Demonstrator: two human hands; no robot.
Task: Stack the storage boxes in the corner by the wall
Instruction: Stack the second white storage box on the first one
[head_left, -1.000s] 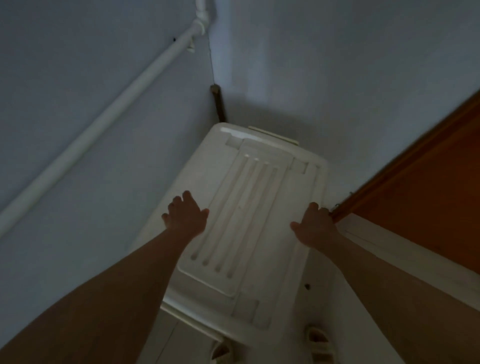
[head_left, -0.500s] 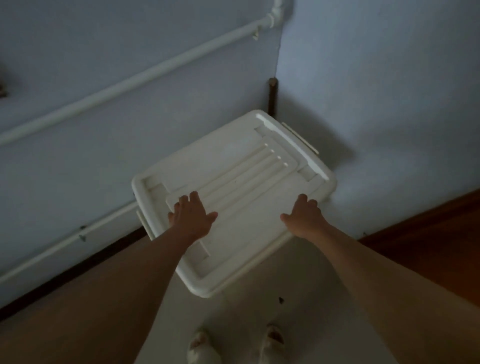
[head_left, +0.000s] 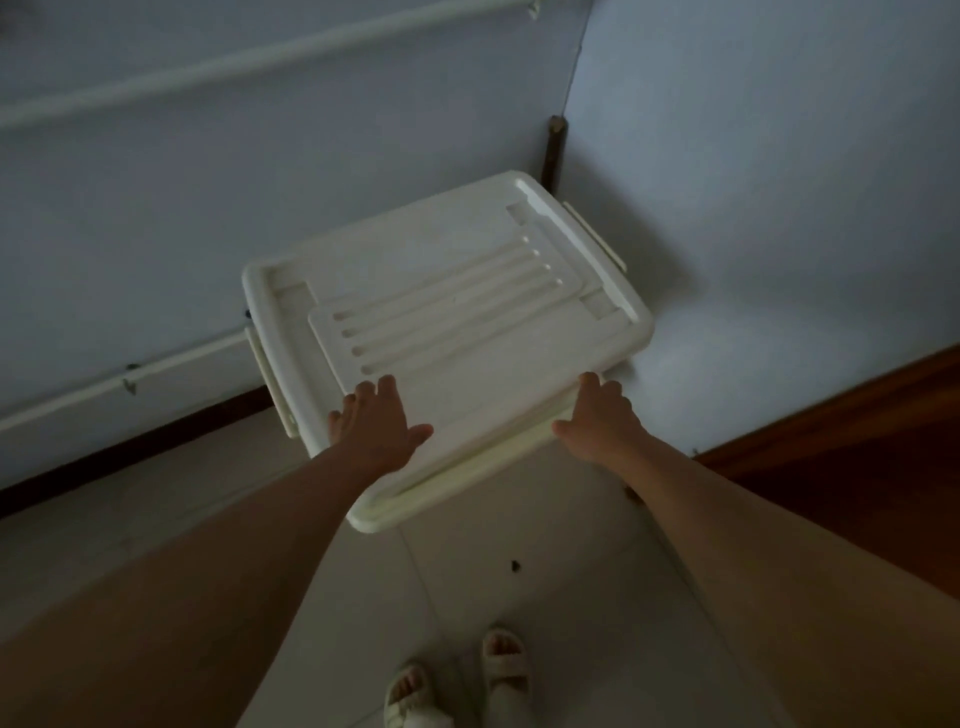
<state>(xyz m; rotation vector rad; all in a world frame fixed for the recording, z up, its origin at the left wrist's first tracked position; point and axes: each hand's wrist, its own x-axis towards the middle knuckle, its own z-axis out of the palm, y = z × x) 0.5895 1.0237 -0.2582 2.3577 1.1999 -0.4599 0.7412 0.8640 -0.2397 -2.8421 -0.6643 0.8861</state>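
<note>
Since a moment ago our hands have slid back to the near edge of the storage box (head_left: 447, 332), left hand (head_left: 376, 423) and right hand (head_left: 597, 421) spread flat on its lid, its long axis running toward the wall corner (head_left: 556, 150).

The lid of the storage box (head_left: 447, 306) covers the box body; the contents and any box underneath cannot be seen. The near rim is partly hidden behind the left hand (head_left: 376, 421) and the right hand (head_left: 597, 421). The palms face down, so contact with the lid cannot be confirmed. Both forearms are cut off by the bottom and side edges. The upper pipe (head_left: 260, 57) runs out of frame at the left and top. The sandals (head_left: 457, 680) are cropped at the bottom edge. Low light obscures the dark speck (head_left: 515, 565) on the floor; its nature cannot be determined.
</note>
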